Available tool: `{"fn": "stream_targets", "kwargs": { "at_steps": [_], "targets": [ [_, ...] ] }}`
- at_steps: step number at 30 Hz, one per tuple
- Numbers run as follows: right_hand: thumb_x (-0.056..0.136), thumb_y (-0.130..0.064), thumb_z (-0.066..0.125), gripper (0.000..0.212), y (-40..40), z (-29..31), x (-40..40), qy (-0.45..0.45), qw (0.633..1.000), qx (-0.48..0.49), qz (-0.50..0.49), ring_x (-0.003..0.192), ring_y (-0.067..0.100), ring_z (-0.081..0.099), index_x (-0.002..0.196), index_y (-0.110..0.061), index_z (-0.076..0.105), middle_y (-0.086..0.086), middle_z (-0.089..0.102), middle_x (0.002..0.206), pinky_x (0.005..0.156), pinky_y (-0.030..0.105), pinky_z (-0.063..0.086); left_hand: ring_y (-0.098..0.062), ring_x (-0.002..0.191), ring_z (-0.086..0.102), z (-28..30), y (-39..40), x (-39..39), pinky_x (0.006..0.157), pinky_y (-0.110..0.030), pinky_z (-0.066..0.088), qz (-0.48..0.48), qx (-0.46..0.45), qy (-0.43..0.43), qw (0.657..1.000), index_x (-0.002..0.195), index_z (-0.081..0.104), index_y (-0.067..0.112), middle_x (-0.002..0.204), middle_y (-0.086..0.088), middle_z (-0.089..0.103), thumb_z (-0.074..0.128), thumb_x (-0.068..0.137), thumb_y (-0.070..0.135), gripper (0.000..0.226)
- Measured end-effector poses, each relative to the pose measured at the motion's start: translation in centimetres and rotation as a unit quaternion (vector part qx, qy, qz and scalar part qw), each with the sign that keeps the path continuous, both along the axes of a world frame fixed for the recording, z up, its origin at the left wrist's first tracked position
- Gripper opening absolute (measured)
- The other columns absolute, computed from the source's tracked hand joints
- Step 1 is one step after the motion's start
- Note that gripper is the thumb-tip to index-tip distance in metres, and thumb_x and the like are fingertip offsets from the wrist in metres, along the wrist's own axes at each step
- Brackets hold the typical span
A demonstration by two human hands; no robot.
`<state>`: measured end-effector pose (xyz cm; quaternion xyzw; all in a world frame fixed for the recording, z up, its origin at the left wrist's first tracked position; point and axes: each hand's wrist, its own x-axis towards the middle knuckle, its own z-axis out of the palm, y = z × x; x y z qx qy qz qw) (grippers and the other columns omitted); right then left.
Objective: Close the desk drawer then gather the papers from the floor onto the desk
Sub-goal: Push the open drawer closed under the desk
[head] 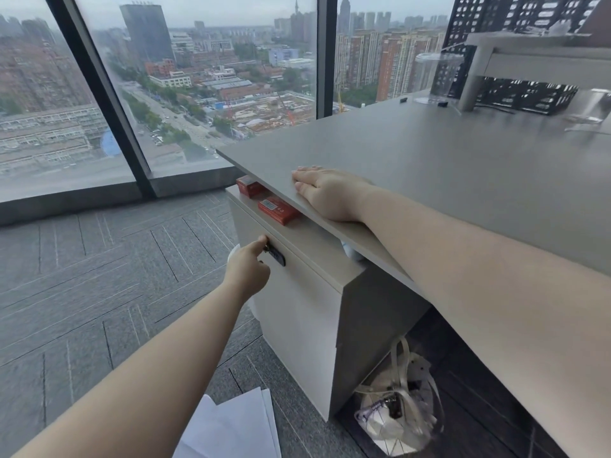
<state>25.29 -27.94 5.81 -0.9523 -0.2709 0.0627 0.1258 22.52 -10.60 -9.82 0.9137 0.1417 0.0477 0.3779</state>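
A pale grey desk drawer (297, 302) stands pulled out a little from under the desk top (446, 166), with two red boxes (276, 209) showing in the gap. My left hand (249, 267) is curled at the drawer's black handle (276, 254), thumb touching it. My right hand (325, 191) lies flat, fingers together, on the desk's near left edge and holds nothing. White papers (231, 428) lie on the grey carpet at the bottom centre, partly behind my left forearm.
A clear plastic bag (396, 414) with odds and ends sits under the desk. On the desk's far side stand a grey monitor riser (529, 57), a black mesh tray (522, 94) and a clear cup (433, 77). Floor-to-ceiling windows (198, 77) close off the far side.
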Motion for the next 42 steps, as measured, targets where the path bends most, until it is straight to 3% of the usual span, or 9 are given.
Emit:
{"fn": "stream_targets", "kwargs": {
  "at_steps": [6,10,15,18,21,25,35,42],
  "targets": [
    [0.101,-0.035,0.022,0.050,0.0,0.1,-0.2,0.001,1.000,0.006,-0.006,0.148,0.009,0.012,0.150,-0.023,0.024,-0.008,0.017,0.161,0.119,0.026,0.004,-0.025,0.134,0.040,-0.4,0.4,0.1,0.107,-0.029,0.032,-0.019,0.060,-0.008,0.998,0.144,0.035,0.023,0.142,-0.010,0.047,0.044,0.087,0.001,0.061],
    [0.101,-0.035,0.021,0.050,0.0,0.0,-0.2,0.003,1.000,0.007,-0.008,0.148,0.009,0.012,0.150,-0.024,0.025,-0.009,0.017,0.161,0.119,0.027,0.005,-0.029,0.123,0.052,-0.3,0.5,0.1,0.099,-0.037,0.042,-0.015,0.140,-0.022,0.990,0.138,0.045,0.018,0.132,-0.013,0.058,0.050,0.090,0.012,0.049],
    [0.101,-0.036,0.022,0.050,-0.1,0.0,0.0,-0.001,1.000,0.010,-0.009,0.148,0.009,0.012,0.149,-0.025,0.026,-0.010,0.019,0.160,0.120,0.028,0.006,-0.036,0.102,0.061,-0.1,-0.1,0.9,0.079,-0.039,0.049,0.012,0.200,-0.051,0.978,0.115,0.065,0.008,0.109,-0.018,0.068,0.047,0.093,0.020,0.031],
    [0.101,-0.036,0.023,0.049,-0.1,0.0,-0.1,-0.003,1.000,0.013,-0.009,0.148,0.008,0.013,0.149,-0.026,0.028,-0.010,0.020,0.160,0.120,0.028,0.007,-0.038,0.093,0.061,-0.3,-0.3,1.3,0.066,-0.034,0.041,0.017,0.210,-0.055,0.976,0.101,0.067,0.003,0.098,-0.021,0.068,0.041,0.095,0.023,0.032],
    [0.101,-0.036,0.023,0.048,-0.1,0.0,-0.2,-0.003,1.000,0.018,-0.009,0.148,0.010,0.015,0.147,-0.026,0.031,-0.010,0.021,0.160,0.120,0.030,0.009,-0.038,0.092,0.059,-0.3,-0.2,1.7,0.064,-0.033,0.035,0.029,0.183,-0.047,0.982,0.093,0.066,0.001,0.097,-0.021,0.067,0.040,0.094,0.021,0.033],
    [0.101,-0.036,0.023,0.047,-0.2,0.1,-0.2,-0.003,1.000,0.023,-0.009,0.148,0.011,0.016,0.145,-0.027,0.035,-0.011,0.022,0.159,0.120,0.030,0.010,-0.037,0.090,0.058,-0.1,0.2,2.2,0.066,-0.034,0.040,0.019,0.168,-0.021,0.985,0.094,0.064,0.001,0.096,-0.020,0.065,0.039,0.093,0.020,0.031],
    [0.100,-0.038,0.024,0.048,-0.1,-0.2,0.1,0.002,1.000,0.029,-0.012,0.148,0.010,0.015,0.147,-0.029,0.031,-0.012,0.021,0.159,0.121,0.031,0.009,-0.033,0.082,0.057,-0.2,0.6,2.3,0.063,-0.034,0.041,-0.002,0.203,-0.023,0.979,0.090,0.059,0.008,0.080,-0.007,0.055,0.038,0.092,0.019,0.024],
    [0.100,-0.037,0.024,0.047,-0.2,0.0,-0.1,-0.002,1.000,0.026,-0.011,0.148,0.011,0.016,0.146,-0.029,0.033,-0.012,0.022,0.159,0.121,0.032,0.011,-0.033,0.087,0.060,-0.3,0.3,1.9,0.066,-0.035,0.042,0.018,0.198,-0.037,0.979,0.094,0.059,0.009,0.095,-0.013,0.066,0.037,0.094,0.025,0.027]
  ]
}}
